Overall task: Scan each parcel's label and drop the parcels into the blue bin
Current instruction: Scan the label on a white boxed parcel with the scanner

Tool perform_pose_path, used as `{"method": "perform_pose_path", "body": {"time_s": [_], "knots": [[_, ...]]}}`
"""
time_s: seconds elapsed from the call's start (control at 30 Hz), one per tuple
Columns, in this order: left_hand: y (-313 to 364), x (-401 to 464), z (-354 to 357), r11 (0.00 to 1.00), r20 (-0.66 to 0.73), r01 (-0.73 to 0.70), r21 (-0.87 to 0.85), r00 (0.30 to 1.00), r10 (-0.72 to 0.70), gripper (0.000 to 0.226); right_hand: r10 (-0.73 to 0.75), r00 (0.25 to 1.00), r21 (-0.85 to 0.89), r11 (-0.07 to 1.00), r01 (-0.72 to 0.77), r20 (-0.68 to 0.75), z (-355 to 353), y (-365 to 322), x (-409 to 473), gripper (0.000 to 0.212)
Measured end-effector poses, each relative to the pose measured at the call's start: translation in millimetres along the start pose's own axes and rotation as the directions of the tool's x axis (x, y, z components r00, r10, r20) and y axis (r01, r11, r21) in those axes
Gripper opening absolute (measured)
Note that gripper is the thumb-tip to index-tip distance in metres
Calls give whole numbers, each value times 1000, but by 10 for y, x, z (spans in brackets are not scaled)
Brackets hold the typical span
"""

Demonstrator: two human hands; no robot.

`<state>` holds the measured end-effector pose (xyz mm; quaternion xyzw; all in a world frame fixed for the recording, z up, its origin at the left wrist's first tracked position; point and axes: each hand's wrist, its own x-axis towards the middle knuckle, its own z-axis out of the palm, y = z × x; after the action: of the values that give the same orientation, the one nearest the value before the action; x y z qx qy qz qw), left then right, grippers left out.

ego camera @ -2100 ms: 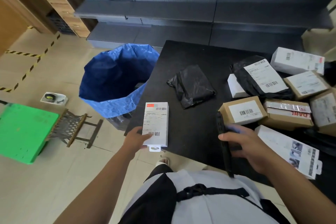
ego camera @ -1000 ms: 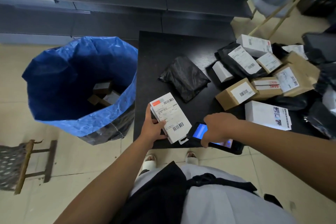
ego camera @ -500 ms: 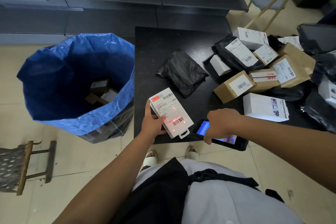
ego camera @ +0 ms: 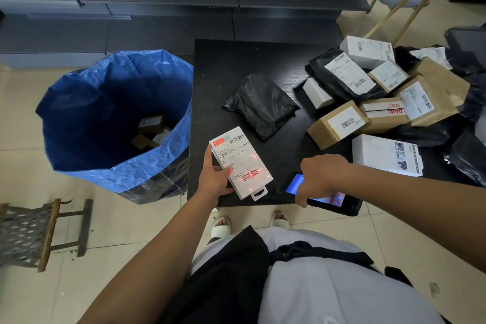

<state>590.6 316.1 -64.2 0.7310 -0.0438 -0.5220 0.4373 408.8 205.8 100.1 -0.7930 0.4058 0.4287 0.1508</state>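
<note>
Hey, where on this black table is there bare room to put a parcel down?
Bare tabletop lies along the far-left part, between the blue bin and the black mailer bag, and behind that bag. A smaller patch sits between the bag and the brown box. The right side is crowded with the parcel pile.

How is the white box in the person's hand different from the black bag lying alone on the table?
The white box is rigid and flat; the black bag is soft and crinkled. The box shows a barcode label lit by red scanner light; the bag shows none. The left hand grips the box; the bag lies untouched.
</note>
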Motion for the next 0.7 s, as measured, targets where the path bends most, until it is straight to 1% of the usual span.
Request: {"method": "perform_pose_path", "body": {"time_s": [0.13,0.27,0.37,0.53,0.63,0.7], "knots": [[-36,17,40,1000,-47,4,10,999,-4,85,-18,998,82,997,13,60,-35,147,36,47],[-42,18,79,999,-83,7,36,997,-4,80,-55,996,60,997,51,67,-116,286,42,45],[-62,25,99,999,-104,14,40,995,-10,78,-92,993,77,993,86,75,-197,400,45,45],[-115,-18,127,994,-147,3,112,989,14,75,-133,988,79,989,127,78,-244,552,50,47],[-115,21,127,991,-168,1,134,986,21,74,-170,976,162,976,147,139,-252,654,102,46],[-60,47,107,990,-148,11,142,989,10,74,-238,956,294,938,181,170,-239,753,134,46]]}}
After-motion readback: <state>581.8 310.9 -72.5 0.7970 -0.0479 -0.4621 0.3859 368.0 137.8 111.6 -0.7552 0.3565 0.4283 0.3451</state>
